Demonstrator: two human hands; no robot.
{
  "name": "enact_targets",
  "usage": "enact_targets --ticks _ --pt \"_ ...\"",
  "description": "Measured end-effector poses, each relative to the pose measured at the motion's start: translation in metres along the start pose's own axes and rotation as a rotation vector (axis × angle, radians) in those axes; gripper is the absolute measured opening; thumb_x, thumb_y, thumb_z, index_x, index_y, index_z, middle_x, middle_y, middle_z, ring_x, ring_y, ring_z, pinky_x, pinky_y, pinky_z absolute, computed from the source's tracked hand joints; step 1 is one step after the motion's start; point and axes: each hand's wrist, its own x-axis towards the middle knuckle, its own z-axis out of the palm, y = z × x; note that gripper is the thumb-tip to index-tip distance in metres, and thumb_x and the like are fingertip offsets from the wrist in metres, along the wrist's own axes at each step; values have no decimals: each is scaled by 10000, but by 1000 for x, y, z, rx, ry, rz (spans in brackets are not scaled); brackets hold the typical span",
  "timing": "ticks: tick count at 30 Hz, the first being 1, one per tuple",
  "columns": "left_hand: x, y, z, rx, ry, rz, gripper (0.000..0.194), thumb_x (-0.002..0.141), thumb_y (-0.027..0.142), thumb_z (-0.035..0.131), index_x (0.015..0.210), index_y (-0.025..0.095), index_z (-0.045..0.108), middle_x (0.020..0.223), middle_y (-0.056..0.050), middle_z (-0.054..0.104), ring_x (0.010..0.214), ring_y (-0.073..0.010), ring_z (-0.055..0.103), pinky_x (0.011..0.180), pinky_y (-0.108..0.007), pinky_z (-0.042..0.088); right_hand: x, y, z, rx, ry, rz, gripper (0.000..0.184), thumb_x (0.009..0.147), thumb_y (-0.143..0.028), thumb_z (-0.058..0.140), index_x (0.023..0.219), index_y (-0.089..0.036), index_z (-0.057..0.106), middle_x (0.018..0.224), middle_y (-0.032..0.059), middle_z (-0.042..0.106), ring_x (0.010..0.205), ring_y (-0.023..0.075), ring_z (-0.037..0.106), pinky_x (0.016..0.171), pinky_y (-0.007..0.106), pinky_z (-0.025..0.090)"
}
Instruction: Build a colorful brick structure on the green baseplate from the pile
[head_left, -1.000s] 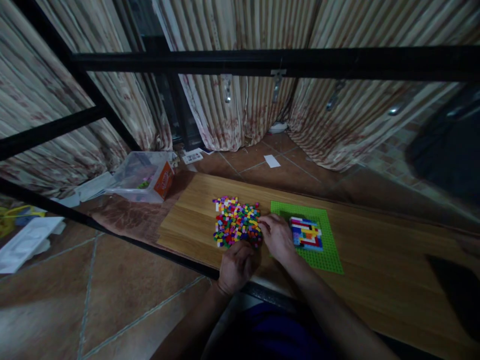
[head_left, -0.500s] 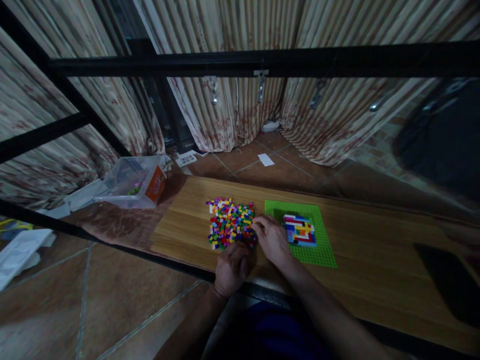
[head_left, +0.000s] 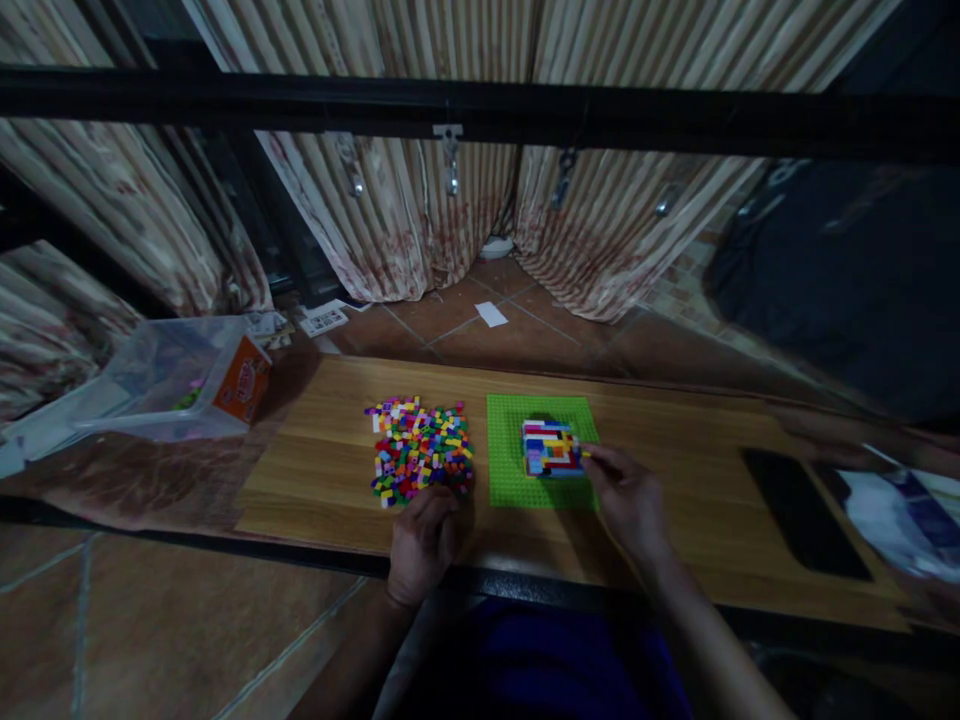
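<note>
A heap of small coloured bricks [head_left: 420, 448] lies on the wooden table [head_left: 675, 480]. To its right is a green baseplate [head_left: 506, 470] carrying a flat multicoloured brick build [head_left: 551, 447]. My right hand [head_left: 628, 495] is at the build's right edge, fingers pinched on a small yellow brick. My left hand [head_left: 424, 535] rests curled at the near edge of the heap, and what it holds, if anything, is hidden.
A clear plastic tub [head_left: 161, 380] with an orange label lies tipped at the left. A dark flat phone [head_left: 801, 512] lies on the table at the right, beside a pale packet [head_left: 896, 520]. A black bar [head_left: 480, 100] crosses overhead before striped curtains.
My right hand has moved from the heap's right edge across the baseplate to the build's right side. The view has swung to the right. My left hand stays by the heap.
</note>
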Motion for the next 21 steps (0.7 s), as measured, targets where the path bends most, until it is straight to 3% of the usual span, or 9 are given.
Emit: enact_targets --ticks 5,11,21 --pt "2 2 0 -10 3 4 177 858 96 466 845 185 619 867 -54 652 818 -149 658 716 -259 557 6 16 0 -59 51 38 298 787 -397 585 935 -184 732 977 104 719 851 232 665 795 411 526" --pt "0 -1 0 5 -4 9 168 861 98 472 852 185 615 889 -54 647 825 -146 657 715 -254 557 9 5 12 -85 67 74 293 762 -381 595 924 -174 725 918 102 734 794 225 678 759 387 533" --pt "2 1 0 7 -4 31 163 856 80 478 861 176 609 878 -55 639 800 -135 648 690 -238 544 15 1 12 -212 53 8 296 765 -369 592 964 -178 699 878 98 731 772 228 677 742 377 524"
